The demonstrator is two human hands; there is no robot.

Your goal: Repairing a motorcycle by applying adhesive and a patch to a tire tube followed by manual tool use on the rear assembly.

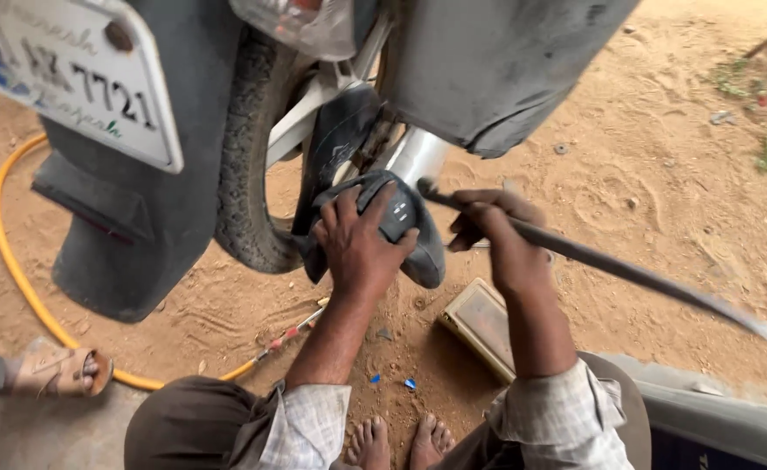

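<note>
Feet: bare toes [401,442] on sandy ground [662,174], nearest the camera, below both hands; the person appears to squat behind a two-wheeler.
Box: a flat tan box [479,326] lies on the ground just below the right hand.
Hose: a yellow hose [18,270] curves over the ground, well left of the left hand; a sandalled foot [57,370] of another person stands on it or just beside it.
Left hand: the left hand [362,248] is spread flat on a black rubber tube [401,231], fingers pressing and gripping its fold.
Right hand: the right hand [497,235] is clenched around a long dark bar [610,265]; the bar's tip touches the tube just right of the left hand's fingers, its shaft running away to the right.
Tube: it bulges out beside the tyre [248,165], under the left palm and partly hidden by it.
Progress, as judged: part of the tube hangs out of the wheel; the rest seems to sit inside, so the work looks partway through.
Beyond: mudguard [105,235] and a white plate [79,78] are up and left of the left hand.
</note>
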